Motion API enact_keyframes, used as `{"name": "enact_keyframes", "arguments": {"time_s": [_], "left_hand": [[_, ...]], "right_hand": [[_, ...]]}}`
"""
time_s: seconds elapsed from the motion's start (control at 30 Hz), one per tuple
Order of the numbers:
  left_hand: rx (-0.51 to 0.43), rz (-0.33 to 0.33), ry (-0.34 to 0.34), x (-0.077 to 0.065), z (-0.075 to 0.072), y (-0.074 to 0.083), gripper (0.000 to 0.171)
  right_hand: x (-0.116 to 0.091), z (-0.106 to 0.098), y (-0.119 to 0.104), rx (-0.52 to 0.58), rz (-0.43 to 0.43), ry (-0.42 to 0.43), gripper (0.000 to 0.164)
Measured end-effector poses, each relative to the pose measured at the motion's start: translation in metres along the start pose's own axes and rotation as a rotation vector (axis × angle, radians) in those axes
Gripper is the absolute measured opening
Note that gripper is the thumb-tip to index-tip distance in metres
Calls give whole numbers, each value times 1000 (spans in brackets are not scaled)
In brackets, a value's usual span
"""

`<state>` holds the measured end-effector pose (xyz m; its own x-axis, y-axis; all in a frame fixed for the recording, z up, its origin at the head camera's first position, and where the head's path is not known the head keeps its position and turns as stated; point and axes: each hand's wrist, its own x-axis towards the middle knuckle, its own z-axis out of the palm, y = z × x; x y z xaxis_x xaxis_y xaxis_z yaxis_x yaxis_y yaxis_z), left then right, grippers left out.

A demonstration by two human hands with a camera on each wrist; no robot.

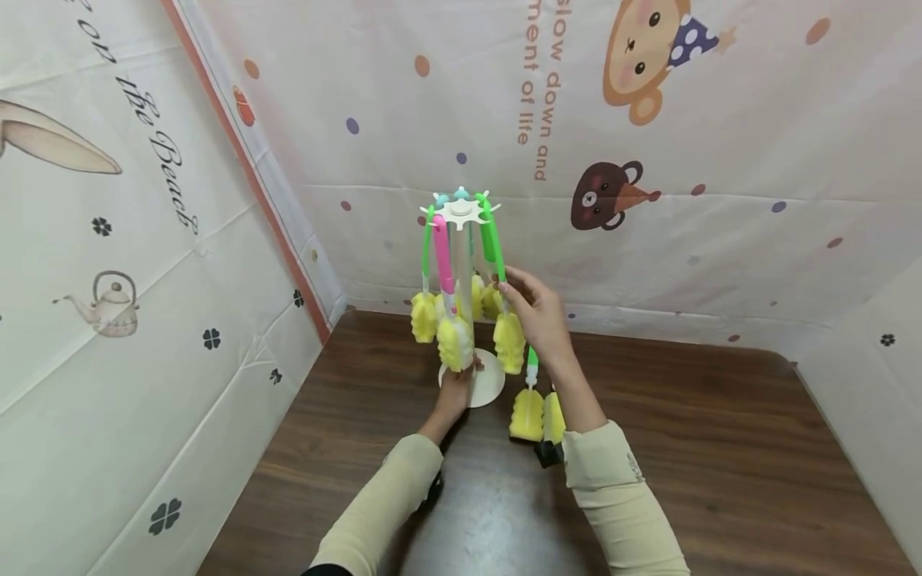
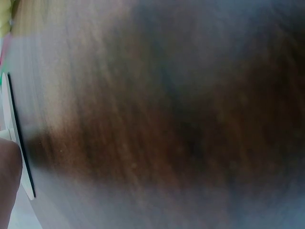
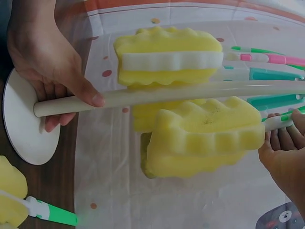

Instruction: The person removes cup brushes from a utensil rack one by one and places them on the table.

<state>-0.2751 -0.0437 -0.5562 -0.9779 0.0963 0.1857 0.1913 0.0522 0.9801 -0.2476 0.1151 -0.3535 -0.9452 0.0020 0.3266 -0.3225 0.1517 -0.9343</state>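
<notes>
A white cup-brush stand with a slotted top disc (image 1: 461, 211) rises from a round white base (image 1: 493, 386). Low on its pole (image 3: 143, 95), just above the base, my left hand (image 1: 454, 390) grips with thumb and fingers wrapped round. My right hand (image 1: 543, 320) pinches the green-handled sponge brush (image 1: 510, 344) at its white neck, on the stand's right side. This brush's green handle reaches up to the disc. Other yellow sponge brushes hang around the pole, among them one with a pink handle (image 1: 442, 256). In the left wrist view only part of the left hand (image 2: 8, 171) shows.
Two more sponge brushes (image 1: 528, 416) lie on the dark wood table (image 1: 706, 448), right of the base and close to my right forearm. A printed cloth (image 1: 432, 104) hangs behind the table, and another sheet (image 1: 166, 400) borders the left side.
</notes>
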Motion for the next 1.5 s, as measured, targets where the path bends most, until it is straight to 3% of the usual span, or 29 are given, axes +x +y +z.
{"name": "enact_keyframes", "arguments": {"time_s": [0.47,0.77,1.5], "left_hand": [[15,19,28,2,1,-5,27],[10,26,13,2,-1,-7,26],[0,41,11,3,1,-7,26]], "right_hand": [[3,-4,-5,13,-39,21,36],[14,-8,31,68,-85,33,36],[-6,-28,33,41,-36,92,38]]}}
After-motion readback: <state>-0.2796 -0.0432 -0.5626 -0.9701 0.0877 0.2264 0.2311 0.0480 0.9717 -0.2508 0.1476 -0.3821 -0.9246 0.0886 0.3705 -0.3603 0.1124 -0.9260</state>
